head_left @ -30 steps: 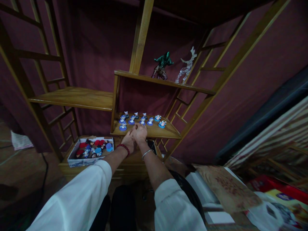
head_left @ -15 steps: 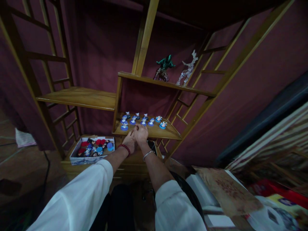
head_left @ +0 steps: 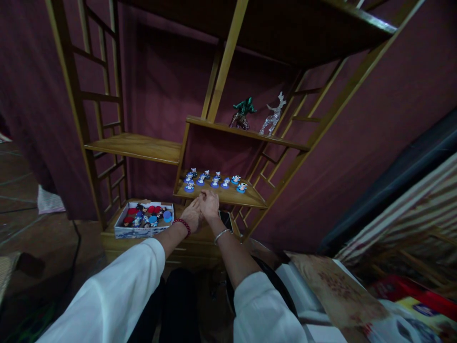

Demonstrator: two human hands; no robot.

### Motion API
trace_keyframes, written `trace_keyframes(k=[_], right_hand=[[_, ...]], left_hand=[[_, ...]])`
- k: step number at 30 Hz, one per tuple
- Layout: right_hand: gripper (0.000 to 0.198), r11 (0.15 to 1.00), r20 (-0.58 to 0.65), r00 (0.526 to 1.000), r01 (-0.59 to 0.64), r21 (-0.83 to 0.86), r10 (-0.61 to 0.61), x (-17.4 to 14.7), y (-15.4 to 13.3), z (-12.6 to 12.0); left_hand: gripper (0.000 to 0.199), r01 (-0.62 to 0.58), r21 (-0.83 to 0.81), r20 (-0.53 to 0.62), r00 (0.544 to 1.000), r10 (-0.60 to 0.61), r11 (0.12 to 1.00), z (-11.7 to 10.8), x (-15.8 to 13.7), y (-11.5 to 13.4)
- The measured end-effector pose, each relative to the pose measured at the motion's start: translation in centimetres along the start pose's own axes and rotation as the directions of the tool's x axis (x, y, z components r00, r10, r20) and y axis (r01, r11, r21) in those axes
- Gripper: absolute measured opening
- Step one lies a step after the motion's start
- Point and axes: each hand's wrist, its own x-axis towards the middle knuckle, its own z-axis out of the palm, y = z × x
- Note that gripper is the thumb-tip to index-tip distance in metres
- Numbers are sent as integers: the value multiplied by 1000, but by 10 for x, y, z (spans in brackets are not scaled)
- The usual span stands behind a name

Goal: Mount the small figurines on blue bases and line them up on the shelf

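Close together, my left hand [head_left: 192, 215] and my right hand [head_left: 209, 205] meet just in front of a low wooden shelf [head_left: 228, 196]. The right hand's fingers curl inward, and the left hand's fingers are pressed together against it. Anything between them is hidden. Beyond the hands, several small figurines stand upright on that shelf: blue-and-white ones [head_left: 214, 182] on purple bases, dark ones [head_left: 193, 172] at the back, and two on light-blue bases [head_left: 242, 187] at the right. To the left, a shallow cardboard box [head_left: 143, 232] holds more figurines in a jumble, some showing red or blue bases.
On the upper shelf [head_left: 250, 131] stand a green-and-brown figure [head_left: 243, 113] and a clear deer statuette [head_left: 273, 114]. A dark flat object [head_left: 225, 220] lies below, right of my hands. Boxes and brown cardboard [head_left: 332, 286] are piled at lower right.
The view has shifted a little, so the cabinet appears slightly farther right on its left side. My hands stay together before the shelf; the visible figurines keep their places.
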Motion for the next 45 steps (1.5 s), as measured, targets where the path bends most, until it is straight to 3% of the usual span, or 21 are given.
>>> trace_keyframes(k=[3,8,15,23,27,34,41,45], right_hand=[[26,1000,-2,1000,20,4,-20,-12,-10,-3],[28,997,1,998,64,43,-64,-39,-27,0],[27,992,97,995,-11,123,-1,-72,-41,30],[24,995,317,948,-56,83,27,-99,-51,66],[26,996,408,913,-53,69,20,-105,-54,82],[31,995,460,888,-35,93,-12,-105,-53,108],[34,997,483,875,-15,82,-27,-102,-51,132],[34,996,481,876,8,85,-48,-97,-48,143]], left_hand=[[72,30,-35,-53,998,-32,999,1,-14,2],[73,60,-93,-19,998,-62,994,7,-39,-3],[64,108,-117,34,994,-105,987,12,-83,-13],[61,230,-174,70,973,-221,957,56,-113,-35],[54,261,-237,69,965,-252,936,79,-123,-47],[54,333,-196,99,943,-319,922,89,-132,-67],[58,515,-80,112,855,-506,853,112,-143,-84],[57,527,-59,77,849,-522,848,126,-150,-85]])
